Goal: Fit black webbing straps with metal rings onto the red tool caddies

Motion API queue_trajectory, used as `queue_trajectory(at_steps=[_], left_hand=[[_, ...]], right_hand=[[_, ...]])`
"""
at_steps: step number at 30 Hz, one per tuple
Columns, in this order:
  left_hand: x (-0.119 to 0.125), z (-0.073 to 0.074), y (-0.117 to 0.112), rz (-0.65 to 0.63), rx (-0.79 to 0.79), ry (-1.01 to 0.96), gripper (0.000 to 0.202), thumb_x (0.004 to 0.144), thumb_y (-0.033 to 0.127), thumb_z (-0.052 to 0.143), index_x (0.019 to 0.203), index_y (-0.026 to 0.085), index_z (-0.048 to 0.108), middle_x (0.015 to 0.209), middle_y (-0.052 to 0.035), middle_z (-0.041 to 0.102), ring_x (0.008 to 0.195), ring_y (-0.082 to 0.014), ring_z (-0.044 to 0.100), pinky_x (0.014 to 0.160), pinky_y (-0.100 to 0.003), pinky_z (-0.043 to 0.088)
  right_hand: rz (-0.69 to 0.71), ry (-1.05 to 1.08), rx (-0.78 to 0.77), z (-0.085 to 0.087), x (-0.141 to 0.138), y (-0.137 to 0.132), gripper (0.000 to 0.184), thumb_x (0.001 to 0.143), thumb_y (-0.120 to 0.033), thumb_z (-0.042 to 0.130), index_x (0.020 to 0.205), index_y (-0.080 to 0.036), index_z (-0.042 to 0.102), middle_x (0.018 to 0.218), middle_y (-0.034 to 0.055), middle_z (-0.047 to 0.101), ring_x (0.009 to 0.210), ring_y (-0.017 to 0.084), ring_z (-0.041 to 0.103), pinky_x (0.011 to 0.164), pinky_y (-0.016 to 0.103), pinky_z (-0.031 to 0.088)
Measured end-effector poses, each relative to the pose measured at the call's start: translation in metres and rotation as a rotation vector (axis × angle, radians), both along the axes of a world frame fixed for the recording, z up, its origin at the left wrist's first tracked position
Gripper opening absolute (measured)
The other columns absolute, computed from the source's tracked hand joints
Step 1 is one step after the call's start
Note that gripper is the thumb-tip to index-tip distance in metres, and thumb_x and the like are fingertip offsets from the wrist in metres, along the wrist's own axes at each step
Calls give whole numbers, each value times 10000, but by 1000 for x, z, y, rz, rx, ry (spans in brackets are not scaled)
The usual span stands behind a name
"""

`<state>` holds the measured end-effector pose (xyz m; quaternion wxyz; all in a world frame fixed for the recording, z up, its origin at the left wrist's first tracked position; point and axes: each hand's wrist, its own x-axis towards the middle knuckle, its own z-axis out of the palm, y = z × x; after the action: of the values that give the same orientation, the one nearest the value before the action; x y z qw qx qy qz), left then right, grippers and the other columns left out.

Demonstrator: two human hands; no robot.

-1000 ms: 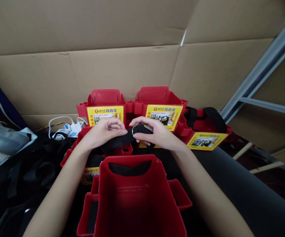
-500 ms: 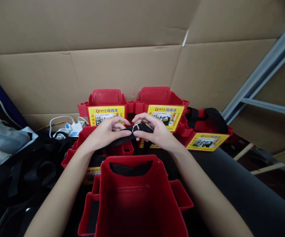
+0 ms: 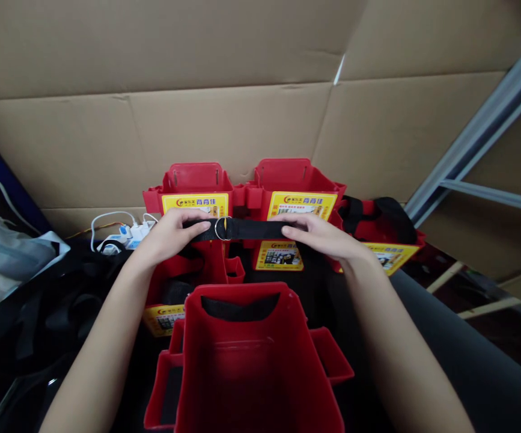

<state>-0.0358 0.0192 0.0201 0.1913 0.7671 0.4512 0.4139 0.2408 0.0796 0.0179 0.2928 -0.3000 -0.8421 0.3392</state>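
A black webbing strap (image 3: 255, 229) stretches level between my two hands, with metal rings (image 3: 222, 228) around it left of its middle. My left hand (image 3: 170, 233) pinches the strap's left part, thumb on the near face. On the other side, my right hand (image 3: 318, 234) grips it the same way; the fingers behind the strap are partly hidden. Below and nearer me stands an open red plastic bin (image 3: 246, 349) with side pockets. Black webbing (image 3: 240, 308) runs through the slot in its back wall.
Several red bins with yellow labels stand behind, including one at back left (image 3: 192, 175) and one at back centre (image 3: 285, 173). Black straps (image 3: 48, 325) lie heaped at left, near a white power strip (image 3: 136, 236). A cardboard wall (image 3: 224, 132) closes the back; a metal frame (image 3: 476, 126) leans at right.
My hands have moved apart, the right one further right. The strap, bunched at the rings before, is now pulled straight, and my right hand has let go of the rings.
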Motion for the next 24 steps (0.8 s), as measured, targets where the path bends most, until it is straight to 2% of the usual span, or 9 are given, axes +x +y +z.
queue_trajectory(at_steps=[3,5,12,16,18,20,22,24], left_hand=[[3,-1,1,-11,-20,0,230,798,272,529,956,158,652,1009,-45,664,968,-175,583,932,-338,399],[3,-1,1,-13,-39,7,242,816,273,500,978,166,646,1010,-43,661,993,-176,570,941,-343,389],[-7,-1,2,36,-102,-71,274,817,327,500,989,164,637,996,-48,657,957,-178,572,892,-320,413],[-9,3,-1,92,-28,-122,292,804,349,518,979,147,635,964,-58,659,925,-187,578,849,-302,427],[-6,7,-7,95,73,-127,271,811,335,511,967,153,637,946,-50,658,905,-177,579,831,-279,430],[-3,14,-17,50,167,-97,234,819,314,505,935,170,648,926,-40,659,880,-164,582,812,-259,433],[-1,21,-31,-52,194,-23,203,820,295,507,889,189,666,903,-33,662,852,-159,588,795,-252,438],[3,28,-45,-210,124,92,186,815,275,513,858,210,682,869,-32,665,816,-161,594,768,-254,449]], right_hand=[[-75,-56,9,-2,-5,-2,333,774,-458,531,889,-164,637,921,46,638,862,204,564,772,337,436],[-111,-50,7,-4,-6,-2,331,789,-471,507,864,-176,638,919,44,638,880,212,559,813,362,423],[-230,181,21,-8,7,9,300,725,-486,585,881,-241,658,994,50,632,1031,233,522,914,407,389],[-303,244,-14,-6,9,5,312,729,-487,574,904,-236,632,1022,40,606,1036,228,509,923,396,370],[-235,275,30,-1,7,-5,274,762,-466,542,885,-228,601,965,30,586,966,209,520,877,365,388],[-87,282,101,7,4,-21,226,792,-431,516,836,-218,578,885,34,561,882,197,522,809,339,405],[98,265,151,16,0,-40,219,818,-398,484,765,-204,572,803,47,543,797,193,518,750,336,409],[312,178,168,24,-6,-61,257,846,-358,437,716,-191,583,742,59,534,732,185,512,722,340,408]])
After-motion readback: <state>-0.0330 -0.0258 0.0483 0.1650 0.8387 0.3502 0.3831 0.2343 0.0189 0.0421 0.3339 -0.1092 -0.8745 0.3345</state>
